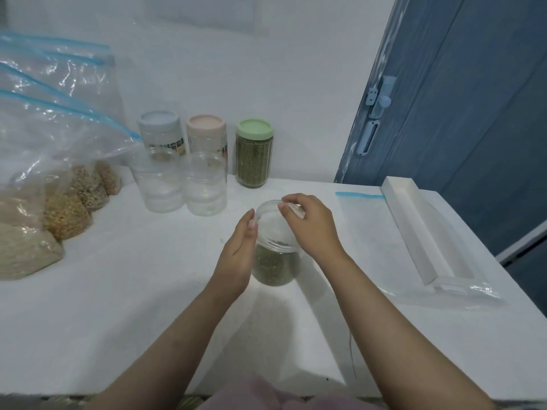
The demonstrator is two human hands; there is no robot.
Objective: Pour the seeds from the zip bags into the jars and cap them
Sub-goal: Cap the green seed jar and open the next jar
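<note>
My left hand (pixel 241 253) lies with straight fingers flat against the left side of the jar (pixel 276 247) in front of me on the white table (pixel 118 276); nothing is gripped in it. My right hand (pixel 307 224) curls over the jar's right rim, fingertips pinching the clear lid (pixel 273 220) that sits on the mouth. The jar is about half full of green seeds (pixel 273 266). Behind it stand two clear jars (pixel 182 184) without lids, and behind those, against the wall, a blue-capped jar (pixel 159 128), a pink-capped jar (pixel 206 131) and a green-capped jar (pixel 254 153) full of green seeds. At left, zip bags (pixel 50 149) with blue seals lean together, holding tan and yellowish seeds. At right, a flat zip bag (pixel 367 232) lies beside a white tray (pixel 414 226).
</note>
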